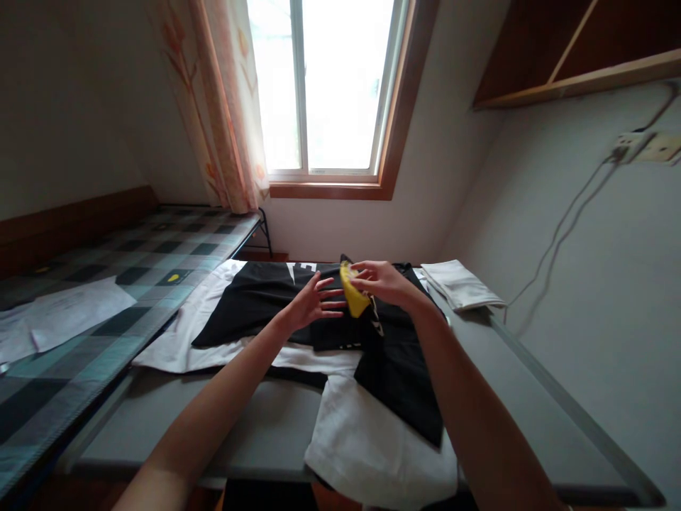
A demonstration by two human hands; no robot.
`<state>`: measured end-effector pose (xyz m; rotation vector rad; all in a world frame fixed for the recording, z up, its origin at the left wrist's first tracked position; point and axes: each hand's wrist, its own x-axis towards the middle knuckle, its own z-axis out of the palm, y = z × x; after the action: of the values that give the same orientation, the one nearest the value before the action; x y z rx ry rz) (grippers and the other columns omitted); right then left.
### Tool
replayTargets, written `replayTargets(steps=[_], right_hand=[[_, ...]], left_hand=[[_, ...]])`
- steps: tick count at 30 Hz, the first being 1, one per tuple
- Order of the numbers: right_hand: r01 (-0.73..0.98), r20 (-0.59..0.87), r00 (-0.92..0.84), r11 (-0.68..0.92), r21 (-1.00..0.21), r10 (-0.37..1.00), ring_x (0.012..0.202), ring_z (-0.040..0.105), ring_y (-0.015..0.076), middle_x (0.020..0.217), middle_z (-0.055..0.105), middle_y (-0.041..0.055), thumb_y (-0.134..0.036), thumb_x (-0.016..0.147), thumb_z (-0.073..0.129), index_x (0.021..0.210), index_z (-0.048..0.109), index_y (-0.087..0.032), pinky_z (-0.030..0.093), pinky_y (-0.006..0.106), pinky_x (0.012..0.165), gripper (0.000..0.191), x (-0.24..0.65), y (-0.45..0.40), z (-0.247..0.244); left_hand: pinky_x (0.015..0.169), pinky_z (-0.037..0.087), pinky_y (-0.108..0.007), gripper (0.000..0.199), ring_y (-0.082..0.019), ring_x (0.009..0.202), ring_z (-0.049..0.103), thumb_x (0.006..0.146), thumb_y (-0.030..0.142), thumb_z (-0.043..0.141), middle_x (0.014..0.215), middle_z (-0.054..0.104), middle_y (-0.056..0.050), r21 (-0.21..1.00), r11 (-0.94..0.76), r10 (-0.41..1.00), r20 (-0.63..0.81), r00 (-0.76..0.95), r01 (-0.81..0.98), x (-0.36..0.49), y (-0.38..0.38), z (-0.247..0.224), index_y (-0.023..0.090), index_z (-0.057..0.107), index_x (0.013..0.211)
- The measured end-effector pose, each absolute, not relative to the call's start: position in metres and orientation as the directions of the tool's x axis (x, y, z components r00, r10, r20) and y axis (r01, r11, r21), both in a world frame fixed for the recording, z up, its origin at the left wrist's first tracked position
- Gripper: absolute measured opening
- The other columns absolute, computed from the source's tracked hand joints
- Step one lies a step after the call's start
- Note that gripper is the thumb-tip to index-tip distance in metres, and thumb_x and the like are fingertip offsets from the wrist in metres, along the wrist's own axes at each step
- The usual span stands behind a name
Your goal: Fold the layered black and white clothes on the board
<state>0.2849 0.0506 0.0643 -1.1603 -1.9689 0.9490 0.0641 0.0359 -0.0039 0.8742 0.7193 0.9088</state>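
Note:
Black garments (pixel 239 301) with white lettering lie spread over white cloth (pixel 377 433) on a grey table. Above them, my right hand (pixel 386 280) pinches a small yellow piece (pixel 355 294) with a dark edge, perhaps part of a garment; its lower end meets the black fabric. My left hand (pixel 318 301) is just left of the yellow piece, fingers spread, holding nothing. Whether its fingertips touch the yellow piece is unclear. A black sleeve or leg hangs over the white cloth toward the front edge.
Folded white cloth (pixel 460 284) sits at the table's (pixel 543 397) back right. Left is a bed with a checkered cover (pixel 154 273) and papers (pixel 79 312). A window, a curtain (pixel 226 106), and a wall socket (pixel 628 147) with hanging cables are beyond.

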Motion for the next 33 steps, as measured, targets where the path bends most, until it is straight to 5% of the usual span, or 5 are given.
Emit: replayTargets(steps=[3, 10, 14, 21, 33], right_hand=[[0.374, 0.184, -0.551, 0.438, -0.817, 0.814, 0.071, 0.067, 0.0155, 0.088, 0.074, 0.0061, -0.039, 0.082, 0.069, 0.115, 0.07, -0.014, 0.054, 0.025, 0.063, 0.041, 0.27, 0.043, 0.049], [0.548, 0.396, -0.348, 0.527, -0.649, 0.85, 0.107, 0.065, 0.0255, 0.117, 0.068, 0.0152, -0.04, 0.089, 0.06, 0.12, 0.068, -0.016, 0.052, 0.042, 0.095, 0.04, 0.289, 0.045, -0.017], [0.631, 0.422, -0.335, 0.533, -0.563, 0.842, 0.137, 0.046, 0.0303, 0.144, 0.053, 0.0183, -0.049, 0.092, 0.055, 0.137, 0.059, -0.016, 0.036, 0.049, 0.113, 0.056, 0.292, 0.05, -0.045], [0.673, 0.326, -0.501, 0.598, -0.435, 0.802, 0.149, 0.026, 0.0311, 0.159, 0.034, 0.0159, -0.056, 0.093, 0.05, 0.147, 0.049, -0.019, 0.027, 0.051, 0.119, 0.065, 0.282, 0.047, -0.064], [0.703, 0.416, -0.535, 0.66, -0.265, 0.736, 0.149, 0.021, 0.0354, 0.158, 0.037, 0.0135, -0.052, 0.092, 0.056, 0.145, 0.051, -0.025, 0.021, 0.061, 0.116, 0.06, 0.274, 0.025, -0.048]], left_hand=[[0.064, 0.057, -0.031, 0.07, -0.021, 0.078, 0.07, 0.083, 0.067, 0.06, 0.113, 0.069, -0.014, 0.916, 0.328, 0.921, -0.256, 0.292, -0.23, 0.063, 0.04, -0.016, 0.018, 0.054, 0.132], [0.058, 0.054, -0.026, 0.107, -0.017, 0.077, 0.066, 0.062, 0.036, 0.087, 0.108, 0.067, -0.009, 0.987, 0.119, 0.983, -0.102, 0.151, -0.104, 0.065, 0.03, -0.033, 0.024, 0.03, 0.151], [0.057, 0.052, -0.02, 0.078, -0.015, 0.078, 0.064, 0.064, 0.029, 0.081, 0.113, 0.065, -0.009, 0.992, -0.036, 0.969, 0.064, 0.238, -0.119, 0.066, 0.02, -0.016, 0.02, 0.054, 0.137], [0.052, 0.058, -0.031, 0.078, -0.021, 0.076, 0.066, 0.062, 0.025, 0.082, 0.119, 0.061, -0.014, 0.976, 0.11, 0.933, -0.166, 0.319, 0.187, 0.044, 0.02, -0.006, 0.019, 0.054, 0.134], [0.057, 0.057, -0.024, 0.073, -0.026, 0.098, 0.065, 0.064, 0.033, 0.085, 0.126, 0.061, -0.013, 0.993, 0.046, 0.943, -0.078, 0.324, 0.107, 0.031, 0.029, -0.021, 0.021, 0.058, 0.132]])
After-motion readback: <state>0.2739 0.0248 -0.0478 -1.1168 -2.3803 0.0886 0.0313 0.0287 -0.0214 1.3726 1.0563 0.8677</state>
